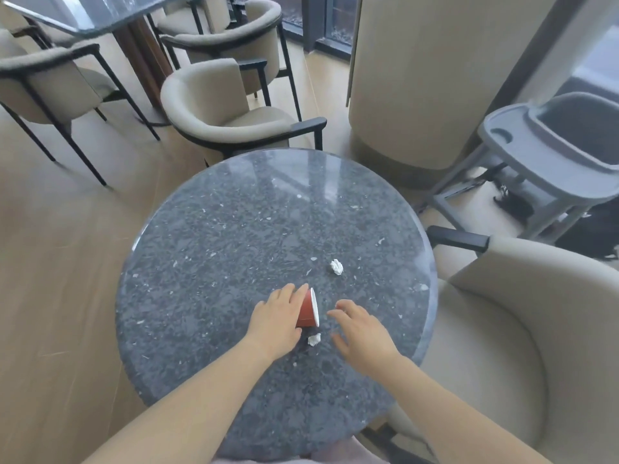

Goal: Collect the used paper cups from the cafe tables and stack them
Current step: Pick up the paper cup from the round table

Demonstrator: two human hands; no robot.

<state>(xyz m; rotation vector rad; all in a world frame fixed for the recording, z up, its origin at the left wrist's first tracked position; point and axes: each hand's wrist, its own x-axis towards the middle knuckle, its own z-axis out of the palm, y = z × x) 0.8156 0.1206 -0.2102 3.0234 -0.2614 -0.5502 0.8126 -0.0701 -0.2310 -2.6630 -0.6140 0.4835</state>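
While the left hand (278,318) curls round a tipped red paper cup (307,312) at lower centre, right hand (363,333) spread empty beside it, round speckled surface (254,222), beige armchairs (214,105), grey high chair (549,155) right.

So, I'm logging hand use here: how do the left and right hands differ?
The left hand holds the cup, tipped sideways; the right hand holds nothing. The left hand's fingers lie together over the cup; the right hand's are spread, beside its mouth. Both are over the table.
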